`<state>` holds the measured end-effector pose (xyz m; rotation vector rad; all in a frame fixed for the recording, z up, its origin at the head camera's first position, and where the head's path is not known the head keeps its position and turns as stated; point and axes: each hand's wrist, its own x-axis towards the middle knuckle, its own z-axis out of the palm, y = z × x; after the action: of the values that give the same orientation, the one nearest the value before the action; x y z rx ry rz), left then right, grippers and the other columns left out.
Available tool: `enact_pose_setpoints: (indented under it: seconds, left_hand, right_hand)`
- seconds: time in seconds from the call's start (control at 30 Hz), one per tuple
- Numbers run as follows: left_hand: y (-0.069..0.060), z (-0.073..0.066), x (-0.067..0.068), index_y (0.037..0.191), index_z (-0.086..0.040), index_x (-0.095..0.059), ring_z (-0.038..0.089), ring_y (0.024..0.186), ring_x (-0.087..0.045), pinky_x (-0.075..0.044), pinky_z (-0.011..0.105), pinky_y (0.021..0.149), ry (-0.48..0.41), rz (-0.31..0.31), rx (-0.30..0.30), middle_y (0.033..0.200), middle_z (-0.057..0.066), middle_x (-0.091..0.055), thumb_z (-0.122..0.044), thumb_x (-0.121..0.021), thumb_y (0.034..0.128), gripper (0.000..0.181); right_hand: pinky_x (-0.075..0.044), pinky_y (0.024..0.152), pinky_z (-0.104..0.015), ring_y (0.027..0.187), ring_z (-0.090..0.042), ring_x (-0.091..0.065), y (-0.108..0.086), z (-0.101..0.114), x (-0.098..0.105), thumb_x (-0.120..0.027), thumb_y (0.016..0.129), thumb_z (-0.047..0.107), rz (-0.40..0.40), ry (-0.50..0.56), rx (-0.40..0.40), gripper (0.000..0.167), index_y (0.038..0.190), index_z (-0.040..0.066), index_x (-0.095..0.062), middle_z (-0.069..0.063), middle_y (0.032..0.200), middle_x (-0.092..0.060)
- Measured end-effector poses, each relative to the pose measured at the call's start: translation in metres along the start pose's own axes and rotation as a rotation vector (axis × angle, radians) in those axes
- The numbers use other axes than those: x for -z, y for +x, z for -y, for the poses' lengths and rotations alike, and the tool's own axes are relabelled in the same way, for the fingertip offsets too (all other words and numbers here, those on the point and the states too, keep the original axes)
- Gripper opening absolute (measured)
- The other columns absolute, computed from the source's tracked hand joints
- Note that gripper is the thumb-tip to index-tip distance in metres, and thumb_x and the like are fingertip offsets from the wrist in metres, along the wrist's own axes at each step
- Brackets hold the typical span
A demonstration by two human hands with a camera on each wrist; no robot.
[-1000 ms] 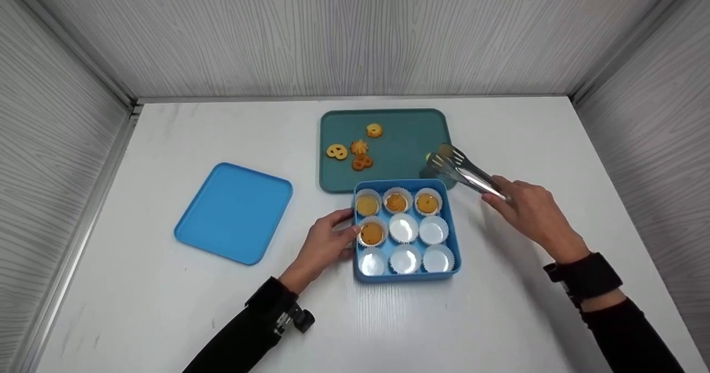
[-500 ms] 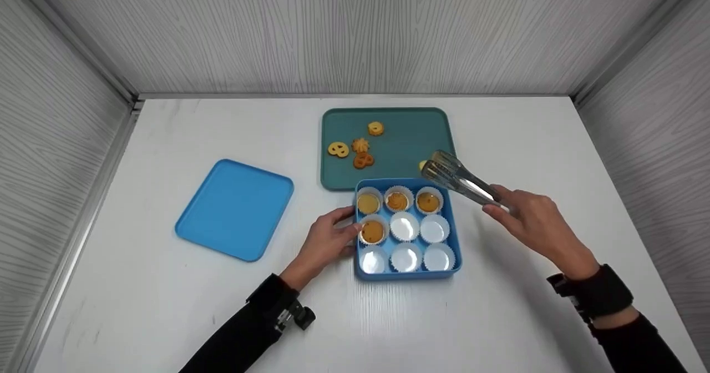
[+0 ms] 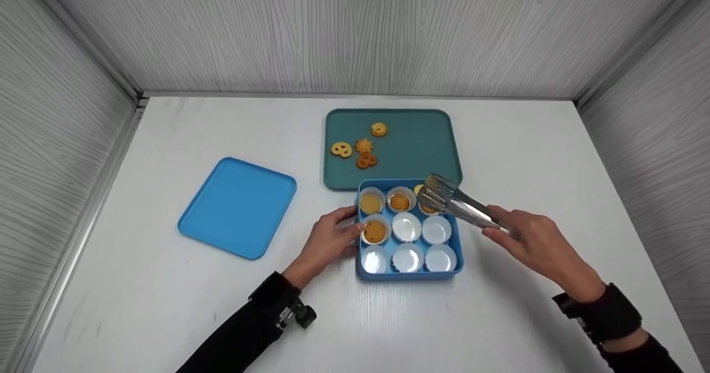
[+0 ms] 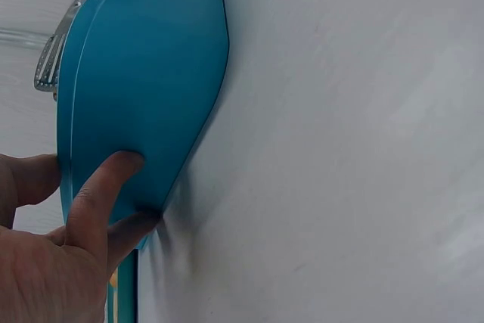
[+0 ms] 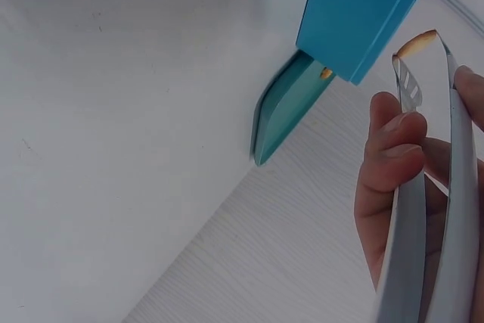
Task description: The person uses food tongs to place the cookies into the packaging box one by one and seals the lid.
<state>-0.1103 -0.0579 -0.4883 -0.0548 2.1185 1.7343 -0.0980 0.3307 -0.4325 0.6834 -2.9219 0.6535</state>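
Note:
My left hand (image 3: 328, 242) holds the left side of a blue box (image 3: 409, 277), thumb at the rim and fingers against the outer wall (image 4: 151, 58). The box holds rows of white paper cups (image 3: 406, 227); several along the back row and left side contain cookies. My right hand (image 3: 535, 240) grips metal serving tongs (image 3: 471, 209), whose tips hang over the box's back right corner. Between those tips is a cookie (image 5: 416, 43), edge-on in the right wrist view and mostly hidden by the tongs in the head view. The back right cup is partly covered.
Behind the box lies a green tray (image 3: 421, 140) with several cookies, including a pale pretzel-shaped cookie (image 3: 341, 150) and a ring-shaped cookie (image 3: 379, 129). A blue square lid or tray (image 3: 238, 209) lies on the left of the white table (image 3: 138, 284). Grey wood-patterned panels (image 3: 355, 34) enclose the back and sides.
My right hand has brought the tongs and cookie from the green tray's front right, toward me, over the box's back right corner. The left hand stays on the box.

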Motion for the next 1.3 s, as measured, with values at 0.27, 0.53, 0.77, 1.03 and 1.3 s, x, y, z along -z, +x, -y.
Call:
enact_pose_setpoints:
  seconds: [0.27, 0.53, 0.77, 1.03, 1.3]
  left_hand:
    - [0.001, 0.001, 0.001, 0.153, -0.003, -0.047, 0.028, 0.13, -0.06, -0.056, 0.036, 0.099, -0.002, 0.003, -0.01, 0.155, 0.015, -0.049, -0.021, -0.062, 0.1052, 0.054]
    - [0.003, 0.002, 0.001, 0.153, -0.002, -0.047, 0.029, 0.13, -0.06, -0.055, 0.037, 0.101, -0.019, 0.007, -0.025, 0.155, 0.016, -0.049, -0.021, -0.063, 0.105, 0.054]
    - [0.002, 0.004, 0.001, 0.153, -0.002, -0.047, 0.029, 0.13, -0.06, -0.054, 0.038, 0.102, -0.015, 0.004, -0.031, 0.155, 0.016, -0.049, -0.021, -0.063, 0.1053, 0.054]
    - [0.002, 0.003, 0.001, 0.153, -0.001, -0.046, 0.028, 0.129, -0.061, -0.055, 0.036, 0.101, -0.02, 0.009, -0.028, 0.155, 0.016, -0.049, -0.021, -0.064, 0.1047, 0.055]
    - [0.002, 0.001, 0.001, 0.153, -0.002, -0.047, 0.027, 0.129, -0.061, -0.054, 0.037, 0.102, -0.014, 0.001, -0.022, 0.154, 0.016, -0.05, -0.021, -0.063, 0.1047, 0.054]
  right_hand:
    - [-0.043, 0.052, -0.023, 0.061, -0.007, -0.048, -0.002, 0.005, -0.002, -0.078, 0.095, 0.031, 0.026, -0.029, 0.03, 0.046, 0.133, 0.005, -0.071, 0.005, 0.077, -0.063]
    - [-0.054, 0.055, -0.024, 0.061, -0.006, -0.054, -0.003, 0.013, -0.003, -0.084, 0.088, 0.032, 0.05, -0.149, 0.094, 0.05, 0.131, 0.011, -0.072, 0.0, 0.082, -0.067]
    - [-0.057, 0.057, -0.027, 0.061, -0.01, -0.058, -0.001, 0.021, -0.005, -0.084, 0.087, 0.037, 0.081, -0.281, 0.169, 0.051, 0.131, 0.016, -0.072, -0.003, 0.085, -0.069]
    - [-0.056, 0.056, -0.026, 0.061, -0.01, -0.058, 0.002, 0.023, -0.007, -0.085, 0.086, 0.037, 0.083, -0.313, 0.217, 0.051, 0.131, 0.016, -0.072, -0.004, 0.082, -0.068]
    - [-0.054, 0.054, -0.025, 0.06, -0.012, -0.058, 0.003, 0.021, -0.008, -0.085, 0.086, 0.038, 0.071, -0.341, 0.234, 0.056, 0.134, 0.013, -0.07, -0.005, 0.08, -0.065]
